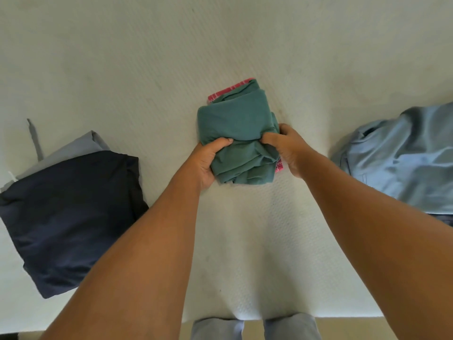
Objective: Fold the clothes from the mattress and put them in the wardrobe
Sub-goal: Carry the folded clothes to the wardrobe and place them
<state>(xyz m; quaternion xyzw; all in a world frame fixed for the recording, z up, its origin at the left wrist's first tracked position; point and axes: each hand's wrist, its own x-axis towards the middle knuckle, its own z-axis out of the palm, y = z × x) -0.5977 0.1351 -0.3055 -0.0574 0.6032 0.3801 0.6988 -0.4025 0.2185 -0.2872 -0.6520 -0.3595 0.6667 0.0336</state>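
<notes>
One folded teal garment (236,133), pink-edged.

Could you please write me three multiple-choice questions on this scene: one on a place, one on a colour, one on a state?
1. Where does the folded dark navy cloth garment lie on the white textured mattress? A) the person's left B) the person's right C) under the hands
2. What colour is the folded cloth bundle that the left hand and right hand hold? A) yellow B) teal green C) black
3. How is the light blue cloth garment? A) neatly folded B) loosely rumpled C) rolled up
Answers: 1 A, it lies left, over a pale grey cloth. 2 B, teal green shows between both hands, above a pink patterned cloth. 3 B, it lies in loose creases at the right.
</notes>
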